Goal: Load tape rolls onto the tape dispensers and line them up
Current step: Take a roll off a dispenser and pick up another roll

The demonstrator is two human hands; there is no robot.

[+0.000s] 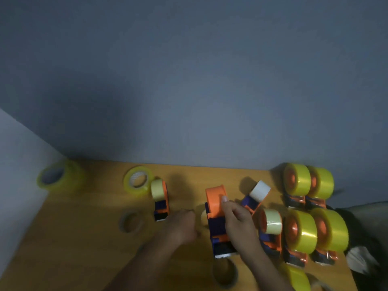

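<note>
A: Where is the orange dispenser [217, 208]?

B: Upright on the wooden table [84, 238], at the middle of its near half, toothed cutter toward the person; take it as the landmark.

A: And the hands?

B: The right hand [239, 222] grips the dispenser's right side, fingers curled round the body, thumb laid up against the orange hub; the left hand [181, 224] sits just left of it with fingers curled in; it is blurred, so I cannot tell whether it holds anything.

A: Is there a roll on it?

B: A pale roll [204, 216] shows at the dispenser's left face, between it and the left hand; whether it is seated I cannot tell.

A: What else?

B: Right of the dispenser stand four loaded dispensers with yellow rolls [310, 206]; left and farther back, a loose yellow roll [137, 180] lies beside a small loaded dispenser [160, 198].
</note>
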